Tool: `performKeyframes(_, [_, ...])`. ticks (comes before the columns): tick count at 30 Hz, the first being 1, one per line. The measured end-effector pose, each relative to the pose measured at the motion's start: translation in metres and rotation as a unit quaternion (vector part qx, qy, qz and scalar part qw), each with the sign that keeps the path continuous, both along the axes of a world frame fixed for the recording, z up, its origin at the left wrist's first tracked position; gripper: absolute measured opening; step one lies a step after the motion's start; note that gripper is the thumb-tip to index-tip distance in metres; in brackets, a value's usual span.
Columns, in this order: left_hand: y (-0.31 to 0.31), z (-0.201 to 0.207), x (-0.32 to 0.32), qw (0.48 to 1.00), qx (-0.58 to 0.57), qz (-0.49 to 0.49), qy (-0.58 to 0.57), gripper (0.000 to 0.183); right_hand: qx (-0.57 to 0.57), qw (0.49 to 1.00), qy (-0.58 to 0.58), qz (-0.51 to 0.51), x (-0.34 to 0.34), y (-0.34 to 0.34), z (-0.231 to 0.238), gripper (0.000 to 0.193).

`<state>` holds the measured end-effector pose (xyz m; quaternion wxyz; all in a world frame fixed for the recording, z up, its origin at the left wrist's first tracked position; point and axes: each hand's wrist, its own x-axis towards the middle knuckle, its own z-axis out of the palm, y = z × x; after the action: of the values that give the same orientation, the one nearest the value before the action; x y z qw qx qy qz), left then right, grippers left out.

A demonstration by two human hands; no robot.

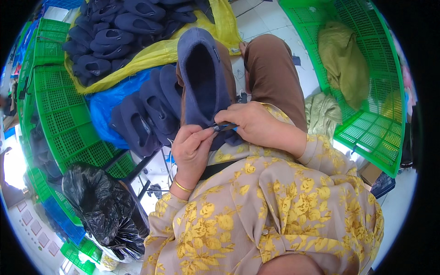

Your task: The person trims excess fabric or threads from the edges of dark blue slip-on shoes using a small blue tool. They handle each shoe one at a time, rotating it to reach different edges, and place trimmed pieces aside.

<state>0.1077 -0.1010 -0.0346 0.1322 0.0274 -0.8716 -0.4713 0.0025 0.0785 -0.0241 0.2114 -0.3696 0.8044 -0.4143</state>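
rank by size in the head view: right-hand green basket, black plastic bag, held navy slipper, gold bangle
1. Right-hand green basket
2. Black plastic bag and held navy slipper: too close to rank surely
3. Gold bangle, clearly smallest

A floor gap (306,75) parts the right knee (270,52) from the right-hand green crate (362,27); slippers (149,90) crowd the left leg (228,68).

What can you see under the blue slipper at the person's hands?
A brown trouser leg shows past the edges of the blue slipper; whatever lies directly beneath is covered and cannot be seen.
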Motion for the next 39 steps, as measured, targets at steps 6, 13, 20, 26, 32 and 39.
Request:
performKeyframes(6, [0.003,0.007,0.004,1.0,-0.004,0.012,-0.011,0.017,-0.011,0.999,0.018,0.03,-0.005,0.008,0.002,0.028])
performKeyframes(13, [0.003,0.004,0.005,1.0,-0.009,0.005,0.003,0.017,0.006,0.996,0.054,0.067,-0.01,0.013,0.006,0.027])
performKeyframes(20, [0.006,0.005,0.008,0.999,-0.033,0.027,-0.006,0.019,0.064,0.99,0.114,0.047,0.006,-0.003,0.004,0.029])
performKeyframes(26, [0.006,0.004,0.012,0.998,-0.056,0.03,0.011,0.019,0.069,0.982,0.155,0.079,0.008,-0.014,0.013,0.026])
performKeyframes(32, [0.006,-0.002,0.013,0.998,-0.037,0.035,0.033,0.024,0.106,0.979,0.116,0.13,-0.008,-0.015,0.017,0.029])
performKeyframes(39, [0.006,-0.001,0.012,0.999,-0.008,0.03,0.015,0.024,0.114,0.987,0.03,0.111,-0.017,-0.016,0.035,0.022])
